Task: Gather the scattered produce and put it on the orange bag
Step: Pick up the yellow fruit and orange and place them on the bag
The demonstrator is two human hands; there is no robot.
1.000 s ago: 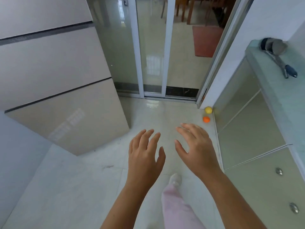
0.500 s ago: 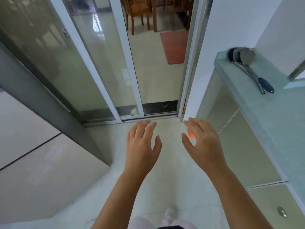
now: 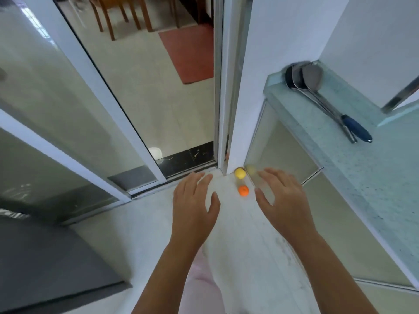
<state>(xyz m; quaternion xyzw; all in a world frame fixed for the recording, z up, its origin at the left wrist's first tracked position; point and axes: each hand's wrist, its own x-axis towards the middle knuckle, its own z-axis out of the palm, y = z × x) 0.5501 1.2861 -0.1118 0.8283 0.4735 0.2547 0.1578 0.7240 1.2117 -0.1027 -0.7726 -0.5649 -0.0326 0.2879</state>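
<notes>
Head view, directed downward: both hands are seen extended over a pale tiled floor (image 3: 145, 225), palms down, fingers spread and empty. The left hand (image 3: 192, 207) is held near the sliding door track (image 3: 181, 173); the right hand (image 3: 283, 200) is held in front of the glossy cabinet door (image 3: 283, 150). Between the two hands, two small round fruits are lying on the floor in the corner where the white door post (image 3: 235, 109) meets the cabinet. The yellow fruit (image 3: 240, 173) is set right against the base of the post; the orange fruit (image 3: 243, 190) lies just beside it, nearer the person. Neither fruit is touched by a hand. A faint yellow patch on the cabinet door is probably a reflection of the yellow fruit, though blur prevents certainty. On the pale green counter (image 3: 371, 168) to the right, metal ladles (image 3: 303, 75) are laid together, one with a blue handle (image 3: 357, 130). Through the glass, a red mat (image 3: 188, 53) and wooden chair legs (image 3: 118, 17) are observed. The orange bag is not seen in this view.
</notes>
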